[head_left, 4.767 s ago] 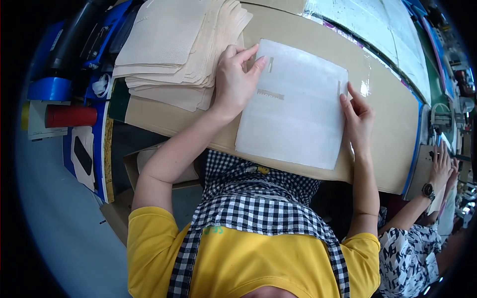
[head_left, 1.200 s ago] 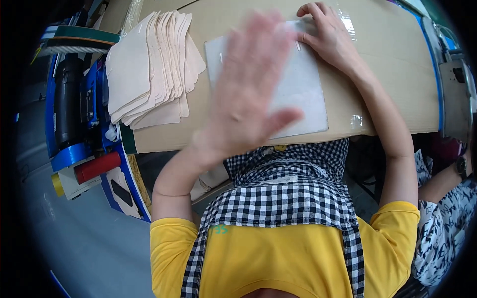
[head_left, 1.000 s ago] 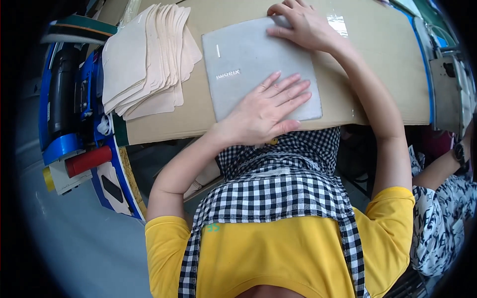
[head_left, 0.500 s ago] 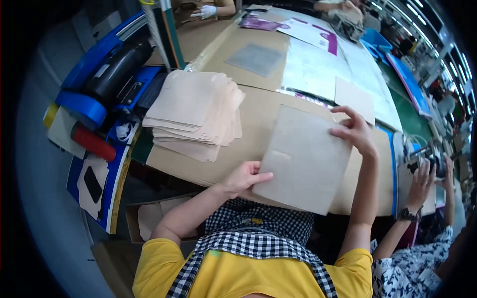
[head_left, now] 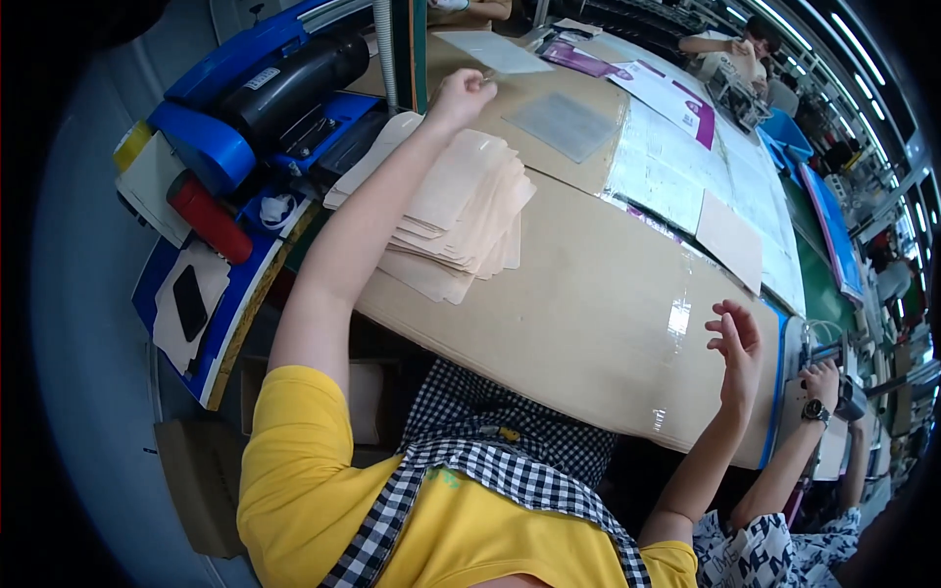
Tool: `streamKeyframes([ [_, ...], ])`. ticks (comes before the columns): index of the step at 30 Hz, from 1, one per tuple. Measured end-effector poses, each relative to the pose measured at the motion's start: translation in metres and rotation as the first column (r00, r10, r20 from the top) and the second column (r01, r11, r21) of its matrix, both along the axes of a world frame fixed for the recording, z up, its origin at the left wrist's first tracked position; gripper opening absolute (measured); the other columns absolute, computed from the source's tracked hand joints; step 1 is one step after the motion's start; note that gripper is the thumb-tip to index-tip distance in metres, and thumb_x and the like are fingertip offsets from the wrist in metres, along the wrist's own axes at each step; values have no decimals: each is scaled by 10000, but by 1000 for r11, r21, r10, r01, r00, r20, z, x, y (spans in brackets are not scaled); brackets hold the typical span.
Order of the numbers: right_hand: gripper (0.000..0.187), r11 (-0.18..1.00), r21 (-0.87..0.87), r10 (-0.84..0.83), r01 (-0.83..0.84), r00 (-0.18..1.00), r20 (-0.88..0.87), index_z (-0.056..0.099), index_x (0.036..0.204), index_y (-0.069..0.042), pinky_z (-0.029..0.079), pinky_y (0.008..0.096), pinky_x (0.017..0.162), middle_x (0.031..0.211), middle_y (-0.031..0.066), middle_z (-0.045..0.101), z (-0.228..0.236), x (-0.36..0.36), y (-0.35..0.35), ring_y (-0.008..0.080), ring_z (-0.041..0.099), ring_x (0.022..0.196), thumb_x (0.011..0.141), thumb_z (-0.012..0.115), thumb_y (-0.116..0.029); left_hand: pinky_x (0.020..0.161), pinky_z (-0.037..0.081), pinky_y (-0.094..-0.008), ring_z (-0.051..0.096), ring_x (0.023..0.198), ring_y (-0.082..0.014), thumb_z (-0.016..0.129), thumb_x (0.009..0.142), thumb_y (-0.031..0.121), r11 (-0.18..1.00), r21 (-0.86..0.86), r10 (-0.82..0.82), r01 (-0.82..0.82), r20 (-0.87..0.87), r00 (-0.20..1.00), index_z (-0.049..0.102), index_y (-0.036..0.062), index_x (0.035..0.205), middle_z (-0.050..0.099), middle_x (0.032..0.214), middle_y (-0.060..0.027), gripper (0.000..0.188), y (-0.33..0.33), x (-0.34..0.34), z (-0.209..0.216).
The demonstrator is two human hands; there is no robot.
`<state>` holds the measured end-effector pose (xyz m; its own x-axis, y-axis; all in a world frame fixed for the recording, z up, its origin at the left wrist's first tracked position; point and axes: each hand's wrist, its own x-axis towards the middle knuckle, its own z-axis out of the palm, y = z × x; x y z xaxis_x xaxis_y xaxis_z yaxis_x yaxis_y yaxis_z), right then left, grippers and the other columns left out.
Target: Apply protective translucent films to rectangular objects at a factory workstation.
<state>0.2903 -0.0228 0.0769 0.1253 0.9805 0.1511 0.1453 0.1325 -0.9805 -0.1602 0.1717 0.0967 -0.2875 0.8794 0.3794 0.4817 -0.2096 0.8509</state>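
My left hand (head_left: 463,98) is stretched out to the far left, past a stack of pale tan sheets (head_left: 461,196) with rounded corners. Its fingers are curled together, and what they pinch, if anything, I cannot make out. Just beyond the fingertips lies a pale, thin sheet (head_left: 495,52); whether they touch it I cannot tell. My right hand (head_left: 737,343) hovers over the right part of the cardboard-covered table (head_left: 578,294), fingers apart and loosely bent, holding nothing.
A grey translucent sheet (head_left: 564,125) and a tan sheet (head_left: 730,240) lie farther back. At the left, a blue shelf (head_left: 221,348) carries a red cylinder (head_left: 209,218) and a phone (head_left: 190,304). A co-worker's hand (head_left: 821,382) is close on the right.
The sheet held by both hands has left the near table. My left hand has swung far forward and left; a pale sheet now lies beyond it. My right hand is empty and lower.
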Motion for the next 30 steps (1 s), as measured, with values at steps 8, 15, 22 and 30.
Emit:
streamKeyframes([
  [8,245,919,-221,284,-328,936,-209,597,1126,7,492,230,723,1057,115,639,-43,-75,-9,153,617,891,948,552,-156,681,452,-274,540,727,-144,614,860,153,998,14,54,-61,-693,719,653,35,965,627,865,-62,163,-87,-6,-73],
  [15,419,883,-323,167,-341,870,-463,495,1312,19,491,288,860,1173,134,607,-60,-122,-23,208,597,1041,972,525,-224,776,457,-257,548,867,-147,579,915,179,825,-262,-554,501,-202,807,609,7,1078,606,1067,-69,239,-156,116,-36],
  [22,408,894,-434,137,-114,990,22,520,1296,17,518,283,760,1158,126,613,-67,-56,-63,201,626,885,927,587,-145,1093,317,-407,394,1292,-270,482,959,228,758,-52,-493,650,-698,520,511,-16,1242,475,1334,-159,375,-170,165,-139],
  [30,299,974,-147,-55,173,807,588,624,1184,-27,496,256,727,1064,113,634,-44,-30,-22,169,604,817,890,611,-80,1100,320,-413,400,1302,-281,439,965,145,837,-46,-437,545,-657,615,504,-13,1274,474,1364,-143,353,-132,153,-128],
])
